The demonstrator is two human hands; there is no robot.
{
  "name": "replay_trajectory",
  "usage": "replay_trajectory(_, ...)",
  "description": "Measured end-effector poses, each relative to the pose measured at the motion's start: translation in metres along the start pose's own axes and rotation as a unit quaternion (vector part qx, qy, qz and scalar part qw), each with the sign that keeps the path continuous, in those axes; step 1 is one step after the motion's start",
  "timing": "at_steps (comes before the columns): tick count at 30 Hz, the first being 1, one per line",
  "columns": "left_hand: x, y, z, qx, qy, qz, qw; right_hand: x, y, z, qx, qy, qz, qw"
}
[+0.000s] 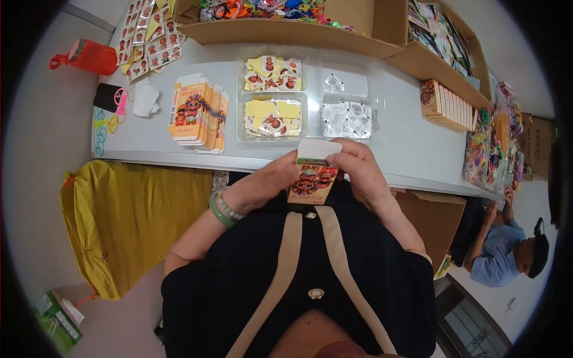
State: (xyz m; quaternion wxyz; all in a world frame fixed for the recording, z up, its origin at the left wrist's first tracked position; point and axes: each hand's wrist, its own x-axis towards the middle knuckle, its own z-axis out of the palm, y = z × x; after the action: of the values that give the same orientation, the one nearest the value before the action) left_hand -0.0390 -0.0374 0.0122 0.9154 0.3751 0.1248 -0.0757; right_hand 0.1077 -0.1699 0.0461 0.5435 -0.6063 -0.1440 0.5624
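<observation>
Just past the table's near edge I hold a small orange carton (pixel 311 182) with cartoon figures on its front. Its white top flap stands up, unfolded. My left hand (pixel 262 181) grips the carton's left side, with a green bangle and a beaded bracelet at the wrist. My right hand (pixel 357 169) holds the upper right edge, its thumb near the base of the flap. Beyond the hands lies a clear divided tray (pixel 310 95), with cartoon stickers and yellow paper pieces in the left compartments and small white printed packets in the right ones.
Flat cartons (pixel 200 113) lie stacked on the left, near sticker sheets (pixel 149 39) and a red pouch (pixel 89 56). Cardboard boxes (pixel 298 34) of colourful trinkets and packets line the back. A row of cartons (pixel 447 106) sits on the right, where another person (pixel 504 250) works.
</observation>
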Motion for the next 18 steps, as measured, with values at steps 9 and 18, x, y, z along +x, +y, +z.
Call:
replay_trajectory(9, -0.006, 0.019, -0.005, 0.006, 0.071, -0.065, 0.995, 0.001, -0.001, 0.008, -0.101, -0.006, -0.127, 0.987)
replay_trajectory(18, -0.002, 0.032, -0.014, 0.046, 0.059, -0.033, 0.997, 0.002, -0.009, -0.010, -0.439, -0.057, -0.375, 0.815)
